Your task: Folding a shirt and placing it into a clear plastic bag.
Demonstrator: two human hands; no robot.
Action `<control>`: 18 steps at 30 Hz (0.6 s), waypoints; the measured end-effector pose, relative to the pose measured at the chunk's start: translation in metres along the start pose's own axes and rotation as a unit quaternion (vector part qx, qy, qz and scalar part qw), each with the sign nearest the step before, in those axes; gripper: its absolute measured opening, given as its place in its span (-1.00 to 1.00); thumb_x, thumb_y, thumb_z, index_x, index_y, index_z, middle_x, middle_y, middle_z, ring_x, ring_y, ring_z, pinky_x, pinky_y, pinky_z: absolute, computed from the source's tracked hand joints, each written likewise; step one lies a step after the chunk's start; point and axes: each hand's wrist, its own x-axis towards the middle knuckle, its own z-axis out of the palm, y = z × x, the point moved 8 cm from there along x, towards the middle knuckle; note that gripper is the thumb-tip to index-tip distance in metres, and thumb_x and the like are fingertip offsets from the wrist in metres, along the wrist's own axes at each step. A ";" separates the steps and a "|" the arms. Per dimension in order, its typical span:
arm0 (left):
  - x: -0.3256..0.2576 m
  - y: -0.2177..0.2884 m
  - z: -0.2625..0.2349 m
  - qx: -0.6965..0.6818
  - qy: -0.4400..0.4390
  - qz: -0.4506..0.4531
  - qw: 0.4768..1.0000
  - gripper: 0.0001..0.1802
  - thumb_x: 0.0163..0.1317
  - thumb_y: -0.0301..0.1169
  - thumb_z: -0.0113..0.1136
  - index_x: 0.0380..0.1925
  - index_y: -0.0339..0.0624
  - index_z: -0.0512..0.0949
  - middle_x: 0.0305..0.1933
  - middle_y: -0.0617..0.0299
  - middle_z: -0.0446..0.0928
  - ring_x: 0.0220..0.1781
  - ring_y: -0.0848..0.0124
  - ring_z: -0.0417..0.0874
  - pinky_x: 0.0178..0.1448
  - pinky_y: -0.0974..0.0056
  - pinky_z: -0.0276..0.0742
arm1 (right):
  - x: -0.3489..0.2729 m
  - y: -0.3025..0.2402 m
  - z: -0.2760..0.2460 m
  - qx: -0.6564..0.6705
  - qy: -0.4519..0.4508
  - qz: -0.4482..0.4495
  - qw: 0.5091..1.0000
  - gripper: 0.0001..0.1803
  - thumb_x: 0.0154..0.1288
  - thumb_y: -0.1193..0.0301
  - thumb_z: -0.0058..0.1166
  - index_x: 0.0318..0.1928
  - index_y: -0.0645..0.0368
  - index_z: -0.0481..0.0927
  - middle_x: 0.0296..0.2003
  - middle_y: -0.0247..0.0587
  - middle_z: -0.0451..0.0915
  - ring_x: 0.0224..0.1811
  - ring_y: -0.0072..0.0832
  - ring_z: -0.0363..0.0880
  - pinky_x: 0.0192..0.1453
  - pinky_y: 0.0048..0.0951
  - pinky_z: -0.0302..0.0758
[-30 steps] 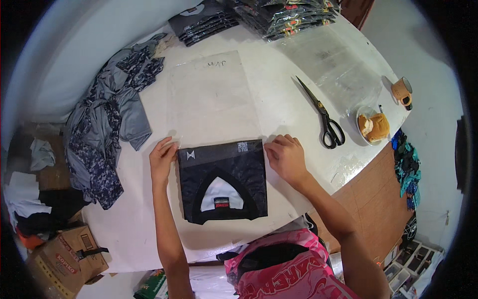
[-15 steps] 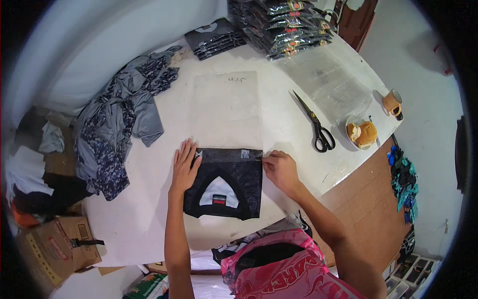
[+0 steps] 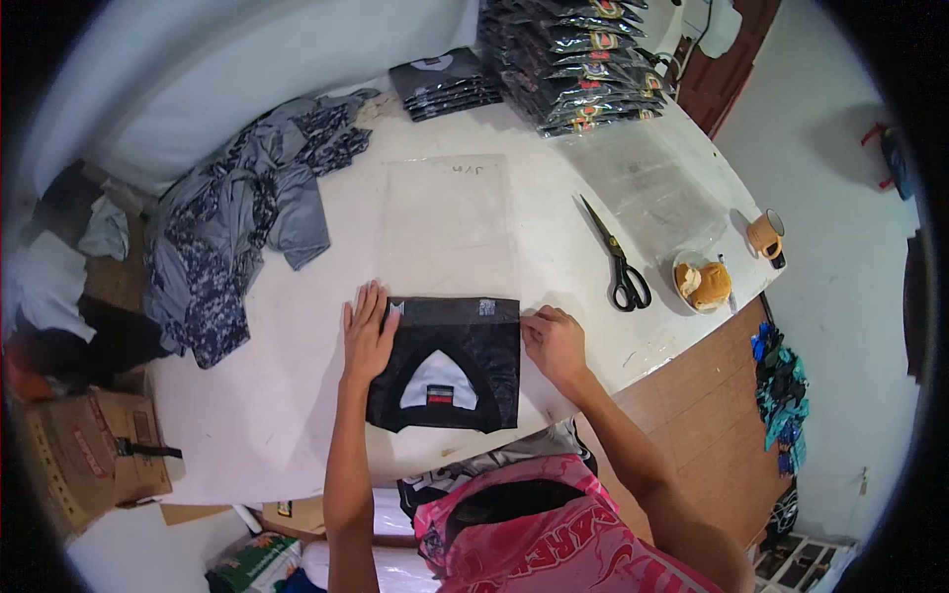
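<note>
A folded black shirt (image 3: 474, 341) with a white inner collar lies flat on the table in front of me, its collar toward me. A clear plastic bag (image 3: 445, 217) stretches from its far edge; how far the two overlap is hard to see. My left hand (image 3: 367, 331) rests flat on the shirt's far left corner, fingers extended. At the far right corner, my right hand (image 3: 556, 341) has its fingers closed in a pinch on the shirt's edge. Whether bag film is also between those fingers cannot be made out.
Black scissors (image 3: 617, 259) lie to the right, near more clear bags (image 3: 643, 183), a bowl of bread (image 3: 704, 284) and an orange mug (image 3: 765, 233). Bagged garments (image 3: 583, 74) are piled high at the back, beside a smaller stack (image 3: 445, 84). Grey patterned garments (image 3: 237, 222) lie left.
The view has shifted slightly. Both hands stay at the shirt's far corners, and the shirt and bag lie as before.
</note>
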 end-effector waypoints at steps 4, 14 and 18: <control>0.002 0.005 0.000 0.010 -0.015 -0.013 1.000 -0.43 0.52 -0.11 -0.18 0.41 -0.14 0.28 0.55 0.12 0.15 0.61 0.18 0.02 0.61 -0.04 -0.26 | -0.007 -0.002 -0.006 0.017 0.010 0.014 1.000 -0.87 0.05 0.47 0.20 -0.34 0.13 0.72 -0.40 -0.20 0.61 -0.30 -0.21 0.61 -0.17 -0.22 0.54; -0.002 0.005 -0.007 -0.009 0.023 0.003 1.000 -0.49 0.47 -0.17 -0.03 0.33 -0.13 0.41 0.49 0.08 0.26 0.57 0.12 0.14 0.59 -0.06 -0.16 | -0.010 -0.001 -0.006 -0.017 0.018 0.011 1.000 -0.90 0.07 0.49 0.20 -0.37 0.12 0.73 -0.42 -0.22 0.63 -0.34 -0.23 0.62 -0.22 -0.23 0.55; -0.006 0.007 -0.013 -0.053 0.056 0.025 0.997 -0.51 0.39 -0.18 0.10 0.25 -0.15 0.49 0.44 0.04 0.32 0.53 0.07 0.21 0.56 -0.09 -0.10 | -0.003 0.006 -0.009 -0.034 0.051 0.008 0.998 -0.90 0.06 0.48 0.21 -0.36 0.10 0.73 -0.42 -0.22 0.62 -0.35 -0.22 0.62 -0.22 -0.23 0.55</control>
